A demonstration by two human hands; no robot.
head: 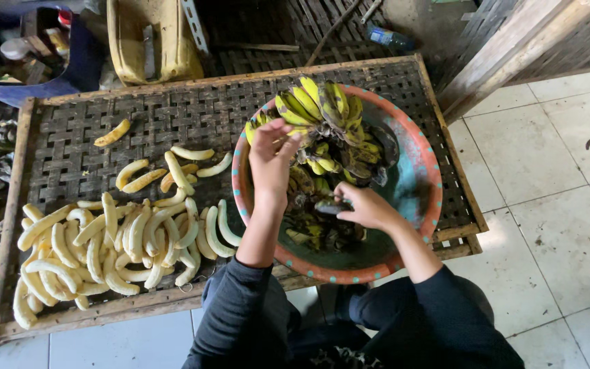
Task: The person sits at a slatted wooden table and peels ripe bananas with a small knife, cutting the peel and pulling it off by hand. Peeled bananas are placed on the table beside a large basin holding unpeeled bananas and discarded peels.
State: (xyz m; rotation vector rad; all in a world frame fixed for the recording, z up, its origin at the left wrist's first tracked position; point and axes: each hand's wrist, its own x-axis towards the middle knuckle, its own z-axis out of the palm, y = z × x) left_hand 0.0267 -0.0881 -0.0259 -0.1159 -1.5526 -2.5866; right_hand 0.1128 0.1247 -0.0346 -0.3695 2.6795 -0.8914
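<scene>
Woven bamboo slats are serving as the work surface, a low rack (69,116) sitting on pale floor tiles (554,225). A wide orange-rimmed basin (431,171) is resting on its right end, holding a bunch of unpeeled green-yellow bananas (322,102) above a heap of dark peels (312,236). The left hand (271,160) is reaching up to the bunch, its fingers (278,130) curling closed around the base of one banana right at the fingertips. The right hand (363,205) is staying lower, fingers nearly closed on a small dark piece (329,205), peel or stem, I cannot tell which, just beyond its fingertips. Well away from both hands, on the left of the rack, peeled pale bananas (104,246) are lying in a pile, with a few loose ones (172,171) scattered nearer. Judging by this, a fresh banana is being pulled off for peeling; the next move seems to call for a firm twist at the stem while the right hand is dropping its scrap.
</scene>
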